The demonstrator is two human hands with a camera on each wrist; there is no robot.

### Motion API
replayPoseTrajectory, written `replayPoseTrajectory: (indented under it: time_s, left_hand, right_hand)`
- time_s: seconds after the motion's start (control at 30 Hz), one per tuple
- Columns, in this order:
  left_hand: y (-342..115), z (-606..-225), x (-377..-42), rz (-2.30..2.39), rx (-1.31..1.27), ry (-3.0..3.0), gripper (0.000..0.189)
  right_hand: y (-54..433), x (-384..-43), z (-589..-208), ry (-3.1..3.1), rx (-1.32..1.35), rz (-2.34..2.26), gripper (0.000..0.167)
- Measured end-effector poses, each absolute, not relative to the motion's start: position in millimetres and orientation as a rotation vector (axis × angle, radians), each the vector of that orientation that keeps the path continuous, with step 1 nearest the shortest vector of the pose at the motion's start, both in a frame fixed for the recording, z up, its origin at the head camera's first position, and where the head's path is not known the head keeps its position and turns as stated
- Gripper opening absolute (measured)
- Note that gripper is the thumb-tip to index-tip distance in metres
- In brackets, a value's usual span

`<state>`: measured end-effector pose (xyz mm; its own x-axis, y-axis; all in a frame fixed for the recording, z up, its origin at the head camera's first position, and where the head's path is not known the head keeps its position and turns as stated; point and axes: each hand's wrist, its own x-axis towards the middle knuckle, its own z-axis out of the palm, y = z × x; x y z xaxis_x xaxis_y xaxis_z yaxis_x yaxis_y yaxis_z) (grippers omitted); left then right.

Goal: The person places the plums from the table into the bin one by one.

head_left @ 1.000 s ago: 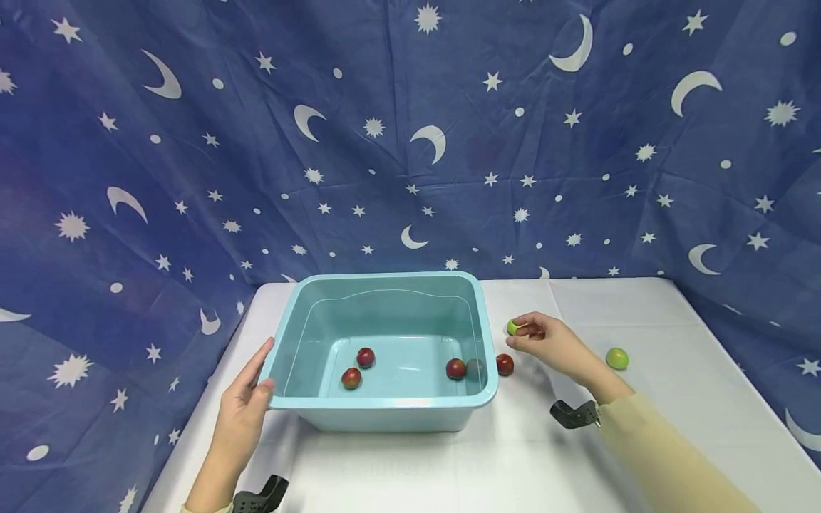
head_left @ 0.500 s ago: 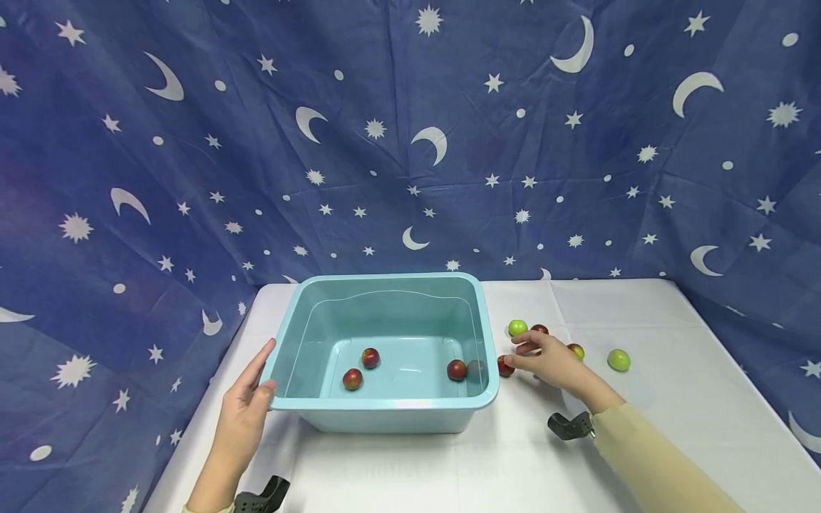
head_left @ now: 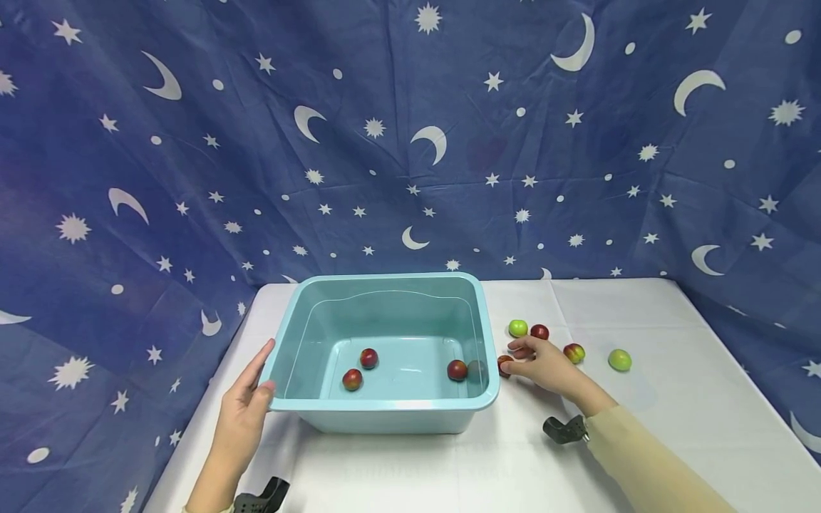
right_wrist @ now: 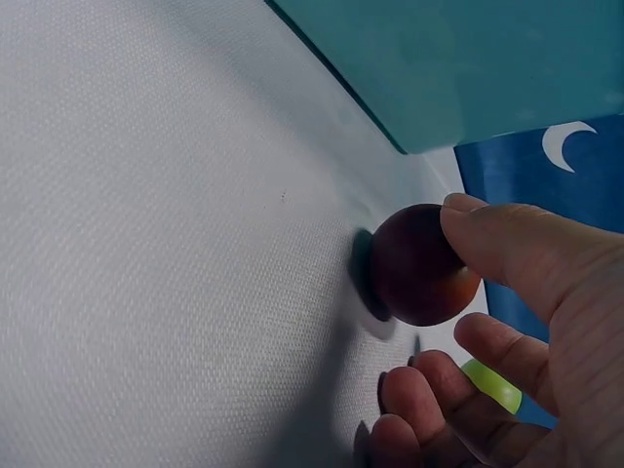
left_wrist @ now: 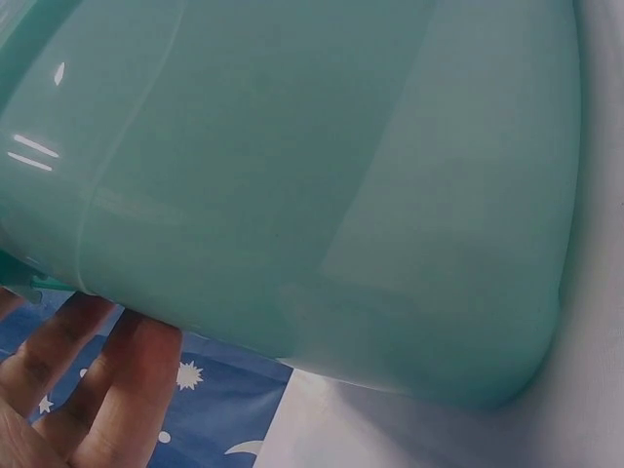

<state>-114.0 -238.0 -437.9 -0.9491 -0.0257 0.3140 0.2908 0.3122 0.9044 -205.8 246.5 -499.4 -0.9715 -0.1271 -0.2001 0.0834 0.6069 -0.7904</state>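
White cloth (head_left: pixel 398 470) bears a red fruit (right_wrist: pixel 417 271), between the tub (head_left: pixel 383 404) and our nearer right hand (head_left: pixel 544 367): its thumb touches the fruit, fingers loosely parted. Our left hand (head_left: pixel 242 406), unclenched, touches the tub's left side.

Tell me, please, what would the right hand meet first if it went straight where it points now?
The right hand would probably meet the red fruit at its thumb; beyond it, the tub's side, though the gap is unclear.

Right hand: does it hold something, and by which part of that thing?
No grip shows: the right hand has only its thumb on the upper side of the red fruit, fingers apart.
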Motion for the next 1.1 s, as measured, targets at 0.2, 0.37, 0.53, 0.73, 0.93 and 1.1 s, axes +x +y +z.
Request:
replayPoseTrajectory:
  time_s: [0.2,0.37,0.53,0.73,0.93,1.1]
  left_hand:
    - [-238,-438,-114,-1.684,-0.252,-2.297,0.054]
    - [-238,-437,-114,-1.682,-0.248,-2.299,0.054]
    - [-237,-436,-113,-1.674,-0.244,-2.305,0.054]
    - [-236,-436,-113,-1.689,-0.254,-2.301,0.055]
    - [-236,-435,-112,-1.686,-0.255,-2.299,0.055]
    - [-236,-435,-112,-1.69,-0.254,-2.301,0.055]
  right_hand:
    - [246,-205,-499,2.614,-0.055,-1.256,0.048]
    - [246,-205,-499,2.616,-0.068,-1.232,0.043]
    - [244,-203,-496,2.63,-0.099,-1.197,0.032]
    - [243,-201,-496,2.62,-0.092,-1.21,0.029]
    - [245,-201,-492,2.616,-0.081,-1.208,0.031]
    - [248,-202,-486,2.639,-0.082,-1.19,0.031]
